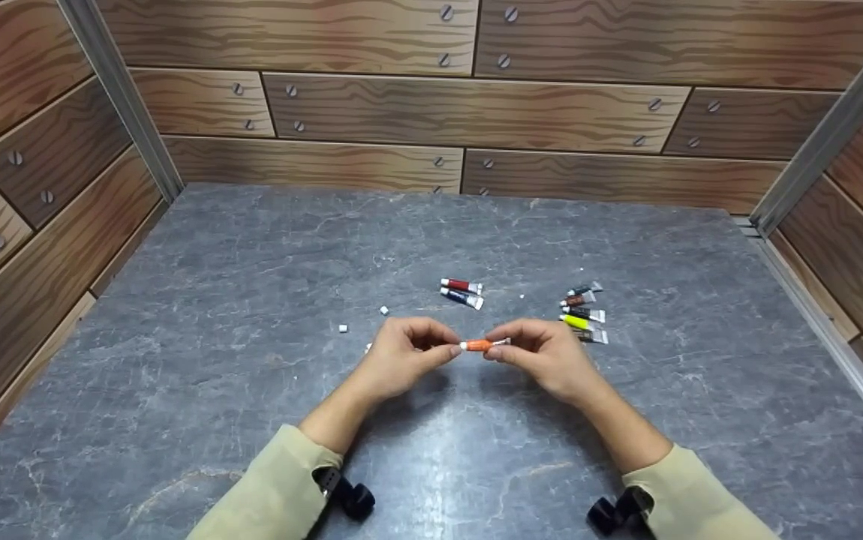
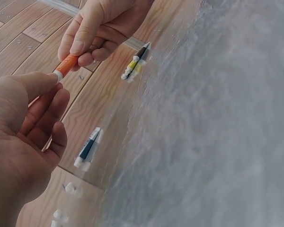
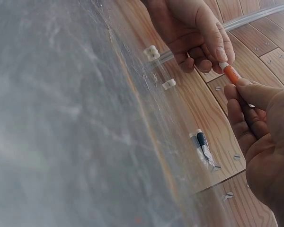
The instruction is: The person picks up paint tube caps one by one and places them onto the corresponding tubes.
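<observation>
Both hands meet over the table around a small orange paint tube [image 1: 478, 346], held level above the surface. The left hand [image 1: 409, 356] pinches its white cap end between thumb and forefinger. At the other end, the right hand [image 1: 551, 358] grips the tube's body near the crimped tail. In the left wrist view the orange tube [image 2: 66, 65] slants between the two sets of fingertips. The right wrist view shows the white cap end touching the left fingertips [image 3: 221, 54], with the orange body [image 3: 232, 74] in the right hand's pinch.
Beyond the hands lie a red tube [image 1: 461, 286] and a dark blue tube [image 1: 462, 298]. Several more tubes, among them a yellow one [image 1: 576, 322], lie in a column at right. Small white caps [image 1: 343, 328] sit left of the hands. Plank-patterned walls [image 1: 476, 112] enclose the grey table [image 1: 251, 255].
</observation>
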{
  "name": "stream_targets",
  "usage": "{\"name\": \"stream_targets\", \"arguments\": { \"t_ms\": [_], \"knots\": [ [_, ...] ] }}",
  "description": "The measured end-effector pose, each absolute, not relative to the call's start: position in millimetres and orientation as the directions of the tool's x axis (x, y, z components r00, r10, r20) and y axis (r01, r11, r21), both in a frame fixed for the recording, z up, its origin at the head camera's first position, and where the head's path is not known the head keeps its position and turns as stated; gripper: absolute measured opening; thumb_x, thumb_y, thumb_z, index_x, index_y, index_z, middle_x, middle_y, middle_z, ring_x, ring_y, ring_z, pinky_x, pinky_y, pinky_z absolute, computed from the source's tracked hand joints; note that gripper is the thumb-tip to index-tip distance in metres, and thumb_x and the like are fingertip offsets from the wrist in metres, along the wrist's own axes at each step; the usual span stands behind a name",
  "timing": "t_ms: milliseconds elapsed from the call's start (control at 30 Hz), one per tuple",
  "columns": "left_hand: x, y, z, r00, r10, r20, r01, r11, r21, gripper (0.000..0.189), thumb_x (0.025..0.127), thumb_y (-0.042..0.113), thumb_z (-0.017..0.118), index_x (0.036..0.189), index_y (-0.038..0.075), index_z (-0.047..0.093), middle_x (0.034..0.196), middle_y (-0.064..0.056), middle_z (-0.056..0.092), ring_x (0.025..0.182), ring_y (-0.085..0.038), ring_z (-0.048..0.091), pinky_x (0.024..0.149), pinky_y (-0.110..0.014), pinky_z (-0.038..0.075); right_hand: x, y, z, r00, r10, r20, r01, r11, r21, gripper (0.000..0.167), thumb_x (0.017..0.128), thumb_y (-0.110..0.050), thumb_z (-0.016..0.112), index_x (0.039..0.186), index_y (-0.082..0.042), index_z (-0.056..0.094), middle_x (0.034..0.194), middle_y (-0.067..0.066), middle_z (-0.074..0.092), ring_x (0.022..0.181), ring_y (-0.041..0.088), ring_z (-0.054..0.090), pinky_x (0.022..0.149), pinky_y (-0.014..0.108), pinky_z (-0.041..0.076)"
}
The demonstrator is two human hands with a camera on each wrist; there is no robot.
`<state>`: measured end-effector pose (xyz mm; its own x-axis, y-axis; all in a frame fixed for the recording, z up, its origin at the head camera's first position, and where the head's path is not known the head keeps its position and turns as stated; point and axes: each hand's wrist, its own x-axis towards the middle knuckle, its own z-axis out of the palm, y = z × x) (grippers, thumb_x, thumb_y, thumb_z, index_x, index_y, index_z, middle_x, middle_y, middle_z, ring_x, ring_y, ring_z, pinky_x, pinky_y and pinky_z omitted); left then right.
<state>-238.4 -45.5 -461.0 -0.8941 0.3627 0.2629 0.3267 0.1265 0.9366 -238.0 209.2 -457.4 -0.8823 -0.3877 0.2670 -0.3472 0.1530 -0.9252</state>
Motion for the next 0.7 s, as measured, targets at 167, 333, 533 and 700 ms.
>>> {"name": "stream_targets", "arguments": {
  "t_ms": [167, 333, 533, 700],
  "knots": [
    [-238.0, -45.1, -460.4, -0.897, 0.356, 0.261, 0.323, 0.126, 0.938, 0.008, 0.092, 0.008, 0.082, 0.099, 0.006, 0.082, 0.088, -0.002, 0.076, 0.077, -0.015, 0.063, 0.068, -0.023, 0.05, -238.1, 209.3, -457.2, -0.883, -0.386, 0.267, -0.348, 0.159, -0.924, 0.018, 0.092, -0.004, 0.082, 0.109, 0.002, 0.079, 0.099, 0.017, 0.079, 0.088, 0.016, 0.075, 0.075, 0.026, 0.059],
    [-237.7, -45.0, -460.3, -0.895, 0.356, 0.268, 0.332, 0.132, 0.934, 0.008, 0.091, 0.009, 0.083, 0.099, 0.007, 0.082, 0.088, -0.001, 0.076, 0.079, -0.02, 0.064, 0.069, -0.024, 0.05, -238.8, 209.8, -457.8, -0.885, -0.384, 0.265, -0.35, 0.171, -0.921, 0.018, 0.092, -0.005, 0.082, 0.109, 0.001, 0.079, 0.099, 0.015, 0.079, 0.088, 0.016, 0.075, 0.075, 0.026, 0.059],
    [-238.1, -45.0, -459.3, -0.895, 0.356, 0.268, 0.327, 0.116, 0.938, 0.022, 0.09, 0.009, 0.084, 0.108, -0.001, 0.078, 0.095, -0.004, 0.077, 0.084, -0.016, 0.067, 0.073, -0.025, 0.052, -239.1, 209.6, -458.0, -0.884, -0.383, 0.269, -0.352, 0.164, -0.922, 0.018, 0.092, -0.004, 0.082, 0.109, 0.002, 0.079, 0.099, 0.016, 0.079, 0.088, 0.016, 0.075, 0.075, 0.025, 0.059],
    [-238.6, -44.5, -459.6, -0.902, 0.354, 0.248, 0.296, 0.088, 0.951, 0.028, 0.093, 0.01, 0.08, 0.114, -0.007, 0.074, 0.097, -0.005, 0.077, 0.083, -0.014, 0.069, 0.074, -0.025, 0.055, -239.1, 209.9, -457.7, -0.885, -0.374, 0.278, -0.363, 0.18, -0.914, 0.018, 0.092, -0.004, 0.082, 0.108, 0.002, 0.079, 0.098, 0.015, 0.079, 0.087, 0.014, 0.075, 0.073, 0.024, 0.059]
  ]
}}
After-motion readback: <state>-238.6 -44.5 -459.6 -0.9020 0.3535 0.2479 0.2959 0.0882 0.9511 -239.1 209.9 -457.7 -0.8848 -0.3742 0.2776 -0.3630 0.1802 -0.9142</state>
